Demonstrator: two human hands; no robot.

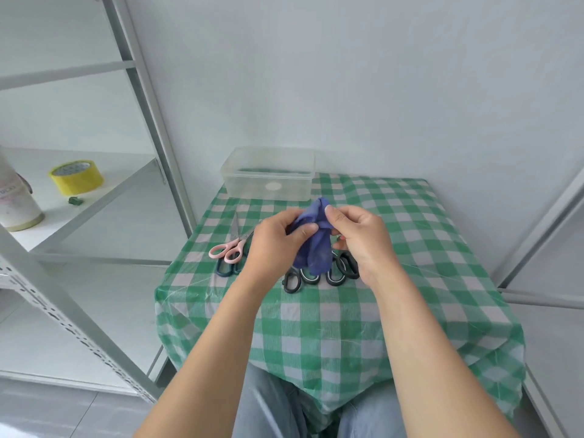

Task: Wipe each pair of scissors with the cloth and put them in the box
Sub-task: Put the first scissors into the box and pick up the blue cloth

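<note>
Two hands are pinching the cloth (316, 248) mid-air: left hand (275, 245) and right hand (360, 241) both gripping its bunched top. Black scissors (292, 281) are lying on the surface (410, 248) beneath, pink scissors (232, 248) left. Box (268, 173) is sitting behind, apart.

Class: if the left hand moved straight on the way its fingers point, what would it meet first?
The left hand pinches the blue cloth; beyond that, probably the right hand, though depth is unclear.

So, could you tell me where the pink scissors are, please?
Pink scissors lie left on the table, beside the left hand, overlapping a dark pair.
</note>
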